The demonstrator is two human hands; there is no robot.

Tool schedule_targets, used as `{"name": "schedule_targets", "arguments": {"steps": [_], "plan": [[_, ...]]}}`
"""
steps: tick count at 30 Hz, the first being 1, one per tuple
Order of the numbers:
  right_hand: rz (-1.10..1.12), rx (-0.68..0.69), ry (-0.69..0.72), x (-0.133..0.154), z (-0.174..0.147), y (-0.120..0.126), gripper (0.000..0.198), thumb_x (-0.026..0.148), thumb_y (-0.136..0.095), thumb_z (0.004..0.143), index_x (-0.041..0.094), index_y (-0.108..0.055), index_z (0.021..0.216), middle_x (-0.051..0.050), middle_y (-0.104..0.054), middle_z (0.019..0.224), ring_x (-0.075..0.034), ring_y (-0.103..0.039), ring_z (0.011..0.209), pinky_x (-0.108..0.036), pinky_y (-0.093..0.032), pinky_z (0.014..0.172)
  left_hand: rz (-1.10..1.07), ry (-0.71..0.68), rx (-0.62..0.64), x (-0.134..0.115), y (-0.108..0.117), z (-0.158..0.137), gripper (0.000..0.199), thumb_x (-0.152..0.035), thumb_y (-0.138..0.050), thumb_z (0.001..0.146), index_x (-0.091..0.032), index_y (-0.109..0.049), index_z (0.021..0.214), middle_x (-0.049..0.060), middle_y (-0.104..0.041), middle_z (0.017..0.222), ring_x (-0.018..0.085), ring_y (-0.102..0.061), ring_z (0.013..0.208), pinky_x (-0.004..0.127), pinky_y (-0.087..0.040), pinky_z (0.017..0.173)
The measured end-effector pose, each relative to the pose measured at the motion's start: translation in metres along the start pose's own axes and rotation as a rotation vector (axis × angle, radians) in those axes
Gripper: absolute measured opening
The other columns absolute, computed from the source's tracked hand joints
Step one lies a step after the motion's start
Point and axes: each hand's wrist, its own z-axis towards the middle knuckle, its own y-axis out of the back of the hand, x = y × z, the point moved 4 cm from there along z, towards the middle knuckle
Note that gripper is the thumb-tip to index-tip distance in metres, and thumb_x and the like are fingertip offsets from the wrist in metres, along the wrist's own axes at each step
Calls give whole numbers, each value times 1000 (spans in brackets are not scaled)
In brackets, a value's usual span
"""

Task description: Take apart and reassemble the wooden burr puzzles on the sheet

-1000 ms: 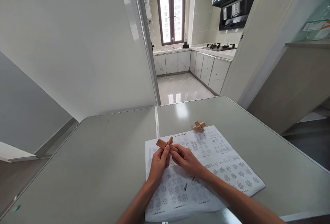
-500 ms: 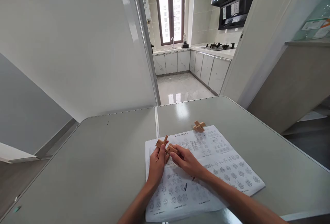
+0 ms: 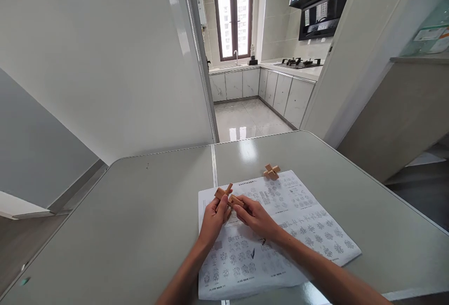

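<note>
Several notched wooden puzzle pieces are held crossed together above a printed sheet. My left hand is closed round them from the left, thumb on top. From the right, my right hand pinches a wooden puzzle piece against the others. Fingers cover much of the pieces, so I cannot tell how they interlock. Beneath both hands lies the printed sheet, covered in small diagrams of puzzle shapes and lines of text.
Past the sheet's far edge sits an assembled cross of wooden pieces. A grey-green table with a pale seam carries everything. Beyond it, a doorway opens onto a kitchen with a counter. A white wall rises at the left.
The held puzzle pieces have turned slightly and shifted a little to the right, with both hands keeping their grip. The sheet and the cross on the table stay in place.
</note>
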Motion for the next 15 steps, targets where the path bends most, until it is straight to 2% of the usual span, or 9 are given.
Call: {"name": "schedule_targets", "arguments": {"steps": [5, 8, 15], "plan": [[-22, -3, 0, 1, -1, 1, 37, 55, -50, 102, 19, -59, 104, 7, -39, 64, -12, -33, 55, -27, -28, 52, 28, 17, 23, 0, 3, 2, 76, -69, -69, 83, -11, -69, 131, -6, -45, 58, 8, -31, 53, 24, -26, 51], [-45, -10, 3, 1, -1, 1, 35, 53, -50, 103, 19, -59, 103, 6, -40, 65, -13, -34, 56, -27, -29, 53, 15, 19, 25, 1, 1, 3, 75, -69, -70, 82, -11, -69, 131, -7, -41, 57, 8, -28, 51, 23, -24, 49], [-163, -91, 29, 5, -1, -2, 31, 48, -49, 104, 20, -60, 97, 4, -46, 72, -14, -38, 62, -28, -32, 60, -39, 18, -71, 6, -4, 0, 76, -71, -69, 81, -10, -71, 126, -9, -34, 56, 7, -26, 49, 23, -22, 48]]}}
